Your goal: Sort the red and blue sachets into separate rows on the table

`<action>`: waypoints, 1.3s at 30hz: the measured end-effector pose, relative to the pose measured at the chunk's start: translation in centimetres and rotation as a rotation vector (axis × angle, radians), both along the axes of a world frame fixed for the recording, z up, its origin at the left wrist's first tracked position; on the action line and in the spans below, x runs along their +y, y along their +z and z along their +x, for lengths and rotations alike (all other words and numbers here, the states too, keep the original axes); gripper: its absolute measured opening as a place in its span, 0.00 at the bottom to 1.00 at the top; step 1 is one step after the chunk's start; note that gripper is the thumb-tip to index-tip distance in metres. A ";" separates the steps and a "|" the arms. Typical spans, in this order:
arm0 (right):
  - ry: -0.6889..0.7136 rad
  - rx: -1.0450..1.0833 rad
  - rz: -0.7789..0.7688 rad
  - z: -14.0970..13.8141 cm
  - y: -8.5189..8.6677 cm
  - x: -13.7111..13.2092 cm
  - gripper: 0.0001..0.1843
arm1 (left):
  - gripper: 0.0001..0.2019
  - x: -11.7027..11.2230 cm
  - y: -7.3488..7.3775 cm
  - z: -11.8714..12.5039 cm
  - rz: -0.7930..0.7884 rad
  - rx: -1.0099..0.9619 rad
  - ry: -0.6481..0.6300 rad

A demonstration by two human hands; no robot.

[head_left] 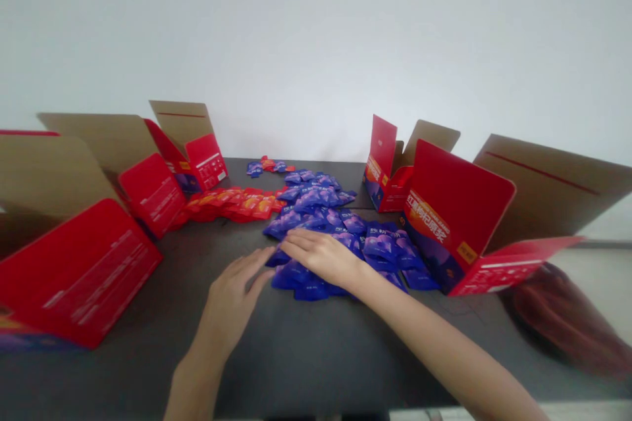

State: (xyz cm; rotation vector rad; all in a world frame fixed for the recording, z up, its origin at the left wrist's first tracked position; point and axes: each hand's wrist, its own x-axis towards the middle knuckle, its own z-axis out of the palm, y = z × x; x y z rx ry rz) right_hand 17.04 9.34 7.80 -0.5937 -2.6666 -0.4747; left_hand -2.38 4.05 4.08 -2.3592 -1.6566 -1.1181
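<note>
Right hand [320, 255] over glossy blue-purple sachets [380, 241], left hand [231, 297] just beside; whether either grips, I cannot tell.
Smooth dark-grey bench [306, 358] beneath, plain white wall [316, 46] at the far side.

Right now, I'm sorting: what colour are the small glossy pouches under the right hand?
Blue-purple pouches, showing best in the head view.

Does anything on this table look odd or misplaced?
Near the far edge of the table, a small cluster of packets mixes red and blue, unlike the larger red pile and blue pile, each mostly one colour.
</note>
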 end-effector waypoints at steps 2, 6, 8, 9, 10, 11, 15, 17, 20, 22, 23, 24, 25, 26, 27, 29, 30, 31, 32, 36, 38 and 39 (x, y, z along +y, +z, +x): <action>0.019 0.120 0.046 1.5 0.5 -1.6 0.15 | 0.15 -0.6 1.2 0.7 0.063 0.033 -0.075; 0.037 0.258 0.104 3.7 0.4 -3.7 0.15 | 0.12 -2.2 3.0 2.1 0.254 0.126 -0.199; 0.041 0.283 0.128 4.4 0.2 -4.1 0.15 | 0.14 -3.0 3.6 2.8 0.268 0.159 -0.260; 0.042 0.287 0.138 4.7 0.2 -4.2 0.14 | 0.14 -3.2 3.8 3.0 0.252 0.173 -0.282; 0.041 0.286 0.141 4.9 0.1 -4.3 0.14 | 0.14 -3.3 4.1 3.3 0.232 0.186 -0.298; 0.038 0.289 0.140 5.1 0.1 -4.3 0.14 | 0.13 -3.3 4.3 3.6 0.212 0.198 -0.307; 0.030 0.306 0.126 5.7 0.0 -4.6 0.14 | 0.12 -3.1 5.0 4.4 0.168 0.228 -0.301; 0.034 0.337 0.124 6.0 -0.1 -4.7 0.14 | 0.12 -3.0 5.3 4.9 0.183 0.250 -0.263; 0.039 0.378 0.119 6.3 -0.4 -4.6 0.13 | 0.12 -2.9 5.6 5.6 0.206 0.295 -0.200; 0.042 0.395 0.119 6.5 -0.7 -4.4 0.14 | 0.12 -2.7 5.7 6.0 0.217 0.302 -0.208; 0.044 0.406 0.119 6.6 -0.9 -4.3 0.14 | 0.11 -2.6 5.7 6.1 0.222 0.291 -0.223; 0.045 0.417 0.116 6.6 -1.1 -4.2 0.14 | 0.11 -2.5 5.7 6.3 0.223 0.274 -0.240; 0.044 0.422 0.112 6.7 -1.3 -4.1 0.14 | 0.10 -2.4 5.6 6.4 0.220 0.256 -0.255; 0.042 0.421 0.105 6.7 -1.5 -4.1 0.14 | 0.10 -2.3 5.6 6.4 0.221 0.242 -0.269; 0.040 0.418 0.096 6.7 -1.7 -4.1 0.15 | 0.09 -2.2 5.5 6.5 0.234 0.235 -0.280; 0.025 0.420 0.084 6.6 -1.9 -4.0 0.16 | 0.10 -1.9 5.5 6.6 0.294 0.252 -0.282; 0.004 0.435 0.087 6.6 -1.9 -4.0 0.18 | 0.11 -1.7 5.5 6.6 0.343 0.268 -0.264; -0.029 0.463 0.098 6.6 -1.8 -4.0 0.20 | 0.11 -1.4 5.5 6.6 0.398 0.283 -0.231; -0.073 0.500 0.114 6.8 -1.7 -3.9 0.22 | 0.11 -1.1 5.6 6.6 0.456 0.294 -0.184; -0.241 0.662 0.202 9.0 -1.4 -3.6 0.28 | 0.10 0.9 6.0 7.7 0.607 0.304 0.024; -0.304 0.728 0.271 11.0 -1.6 -3.7 0.26 | 0.11 1.6 6.1 9.5 0.597 0.313 0.058; -0.342 0.753 0.311 12.0 -1.7 -3.9 0.25 | 0.11 1.9 6.0 10.6 0.570 0.321 0.059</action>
